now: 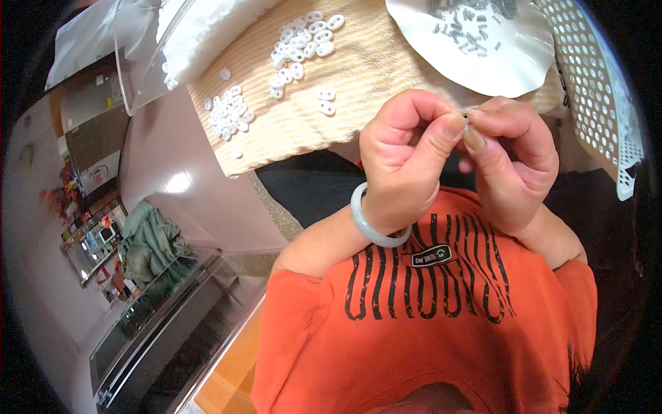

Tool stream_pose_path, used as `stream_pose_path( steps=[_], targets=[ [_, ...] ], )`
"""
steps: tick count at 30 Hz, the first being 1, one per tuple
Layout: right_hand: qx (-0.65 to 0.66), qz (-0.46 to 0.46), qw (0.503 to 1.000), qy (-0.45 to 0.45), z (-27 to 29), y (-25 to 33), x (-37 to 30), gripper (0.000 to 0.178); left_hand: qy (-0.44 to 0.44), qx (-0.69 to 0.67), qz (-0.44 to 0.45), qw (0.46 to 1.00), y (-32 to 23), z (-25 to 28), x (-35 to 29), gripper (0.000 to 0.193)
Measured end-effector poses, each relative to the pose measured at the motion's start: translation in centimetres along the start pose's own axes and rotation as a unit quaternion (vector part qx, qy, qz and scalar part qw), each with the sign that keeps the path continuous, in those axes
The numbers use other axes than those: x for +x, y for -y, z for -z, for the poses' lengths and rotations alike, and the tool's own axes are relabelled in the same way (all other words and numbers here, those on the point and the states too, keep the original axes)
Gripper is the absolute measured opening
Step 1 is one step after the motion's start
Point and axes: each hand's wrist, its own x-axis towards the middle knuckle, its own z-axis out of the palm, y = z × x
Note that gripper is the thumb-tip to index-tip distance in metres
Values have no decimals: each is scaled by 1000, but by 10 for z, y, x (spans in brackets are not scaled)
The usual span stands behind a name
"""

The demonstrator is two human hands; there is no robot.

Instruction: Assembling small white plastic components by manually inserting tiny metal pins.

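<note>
My left hand (pixel 412 155), with a pale bangle on its wrist, is closed in a pinch between thumb and forefinger. Against its fingertips my right hand (pixel 516 160) is pinched as well. Between the two sets of fingers a tiny dark and whitish bit shows, mostly hidden, and its kind cannot be made out. Just beyond the hands lies a white plate (pixel 503 79) holding many small grey spring-like pieces (pixel 472 31). To the left, on a striped yellowish cloth (pixel 372 62), rest a group of white oval pieces with holes (pixel 296 45) and a pair of similar ones (pixel 326 102).
A heap of smaller white pieces (pixel 229 114) sits near the cloth's left edge. Behind it is a clear container with white contents (pixel 200 34). A white perforated basket (pixel 600 90) stands at the right. Farther left, a green-grey garment (pixel 148 238) drapes over dark glass-topped furniture.
</note>
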Motion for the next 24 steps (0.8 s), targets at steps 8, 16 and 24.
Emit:
stream_pose_path(
  steps=[8,16,24],
  targets=[
    [43,-22,999,-15,-6,-7,2,12,7,59,-18,998,-4,8,5,6],
    [56,-63,996,-22,-8,-3,3,11,-66,349,-179,918,-13,36,4,8],
    [54,-107,992,-27,-12,-3,2,11,-68,708,-235,663,-35,112,17,18]
  ],
)
